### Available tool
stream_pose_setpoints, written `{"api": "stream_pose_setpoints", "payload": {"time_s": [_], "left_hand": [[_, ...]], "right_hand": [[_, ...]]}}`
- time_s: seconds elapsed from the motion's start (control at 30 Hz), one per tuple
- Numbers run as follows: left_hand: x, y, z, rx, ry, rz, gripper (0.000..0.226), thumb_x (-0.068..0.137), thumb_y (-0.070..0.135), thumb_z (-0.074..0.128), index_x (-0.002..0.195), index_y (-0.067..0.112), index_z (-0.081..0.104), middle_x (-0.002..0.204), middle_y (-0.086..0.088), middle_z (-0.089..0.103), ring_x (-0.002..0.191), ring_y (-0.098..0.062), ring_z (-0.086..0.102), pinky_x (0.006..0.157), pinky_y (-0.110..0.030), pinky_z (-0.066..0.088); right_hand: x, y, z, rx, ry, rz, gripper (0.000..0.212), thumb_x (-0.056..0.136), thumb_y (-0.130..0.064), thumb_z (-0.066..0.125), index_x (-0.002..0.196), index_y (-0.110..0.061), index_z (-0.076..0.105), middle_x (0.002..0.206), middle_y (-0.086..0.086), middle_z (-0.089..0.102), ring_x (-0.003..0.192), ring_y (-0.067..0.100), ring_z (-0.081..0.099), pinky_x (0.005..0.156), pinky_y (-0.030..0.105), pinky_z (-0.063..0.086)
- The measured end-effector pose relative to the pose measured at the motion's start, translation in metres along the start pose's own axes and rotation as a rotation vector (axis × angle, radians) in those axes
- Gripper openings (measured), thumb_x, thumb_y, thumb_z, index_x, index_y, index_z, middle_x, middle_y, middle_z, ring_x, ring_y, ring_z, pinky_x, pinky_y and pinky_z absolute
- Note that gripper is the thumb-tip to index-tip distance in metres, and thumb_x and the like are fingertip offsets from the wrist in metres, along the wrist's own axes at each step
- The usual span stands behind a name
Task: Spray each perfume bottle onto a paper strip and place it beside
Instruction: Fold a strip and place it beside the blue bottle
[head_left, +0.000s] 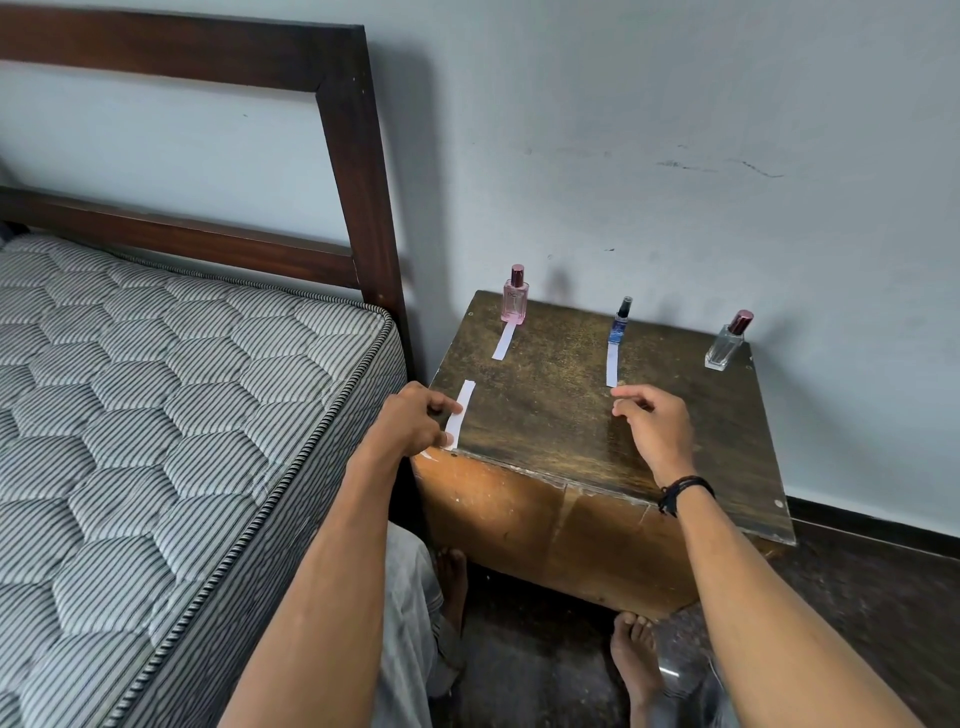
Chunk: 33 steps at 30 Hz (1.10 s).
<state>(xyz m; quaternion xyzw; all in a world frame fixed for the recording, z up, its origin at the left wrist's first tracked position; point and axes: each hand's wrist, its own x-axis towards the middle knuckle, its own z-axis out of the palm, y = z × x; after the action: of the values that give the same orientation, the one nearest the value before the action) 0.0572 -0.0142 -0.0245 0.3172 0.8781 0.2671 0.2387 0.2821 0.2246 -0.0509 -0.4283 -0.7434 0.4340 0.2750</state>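
Three perfume bottles stand along the back of a dark wooden bedside table (561, 415): a pink bottle (515, 299) at the left, a slim blue bottle (621, 322) in the middle, a clear bottle with a maroon cap (726, 343) at the right. A white paper strip (504, 340) lies in front of the pink bottle, another strip (612, 364) in front of the blue one. My left hand (413, 421) pinches a third strip (461, 413) at the table's front left corner. My right hand (654, 423) hovers near the blue bottle's strip, fingers loosely curled, holding nothing.
A bed with a striped quilted mattress (182, 415) and a dark wooden headboard (358, 171) stands right against the table's left side. A pale wall (675, 130) runs behind the table. My bare feet (636, 654) are on the dark floor below.
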Motion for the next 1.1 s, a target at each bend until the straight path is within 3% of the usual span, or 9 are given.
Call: {"api": "stream_pose_setpoints", "payload": {"time_s": [0.17,0.37,0.83,1.0,1.1], "left_hand": [[0.003,-0.002,0.002,-0.007,0.008,-0.003,0.049,0.072,0.014,0.088,0.114,0.034,0.074,0.116,0.005,0.048,0.121,-0.026,0.051,0.109,-0.045,0.045],[0.004,-0.003,0.002,-0.004,0.018,0.004,0.047,0.073,0.014,0.088,0.114,0.032,0.074,0.117,0.006,0.048,0.121,-0.026,0.052,0.109,-0.045,0.045],[0.002,0.004,0.003,0.012,0.072,0.025,0.036,0.075,0.015,0.087,0.106,0.03,0.076,0.113,0.006,0.057,0.111,-0.018,0.059,0.103,-0.039,0.049],[0.001,0.008,0.004,-0.034,0.092,0.006,0.026,0.079,0.014,0.084,0.099,0.029,0.077,0.104,0.009,0.069,0.094,-0.008,0.067,0.082,-0.028,0.056],[-0.002,0.012,0.005,-0.032,0.128,-0.006,0.018,0.083,0.019,0.081,0.096,0.03,0.077,0.092,0.012,0.069,0.083,-0.004,0.065,0.068,-0.021,0.048]], "right_hand": [[0.0,-0.001,0.001,-0.007,0.001,0.011,0.019,0.09,-0.015,0.069,0.095,-0.031,0.079,0.097,-0.015,0.074,0.098,0.008,0.065,0.086,0.033,0.047],[-0.001,-0.003,0.001,-0.002,0.006,0.007,0.019,0.089,-0.014,0.068,0.096,-0.027,0.08,0.095,-0.013,0.075,0.094,0.008,0.066,0.075,0.028,0.045],[-0.002,-0.003,0.0,-0.033,0.004,0.011,0.019,0.09,-0.014,0.068,0.098,-0.027,0.08,0.102,-0.01,0.075,0.102,0.012,0.065,0.086,0.031,0.047],[-0.003,-0.004,0.0,-0.041,-0.001,0.016,0.018,0.09,-0.015,0.069,0.097,-0.028,0.079,0.102,-0.01,0.075,0.103,0.013,0.065,0.091,0.034,0.049],[-0.005,-0.006,0.0,-0.04,-0.003,0.01,0.019,0.091,-0.015,0.069,0.095,-0.031,0.078,0.1,-0.01,0.075,0.102,0.012,0.066,0.088,0.032,0.048]]}}
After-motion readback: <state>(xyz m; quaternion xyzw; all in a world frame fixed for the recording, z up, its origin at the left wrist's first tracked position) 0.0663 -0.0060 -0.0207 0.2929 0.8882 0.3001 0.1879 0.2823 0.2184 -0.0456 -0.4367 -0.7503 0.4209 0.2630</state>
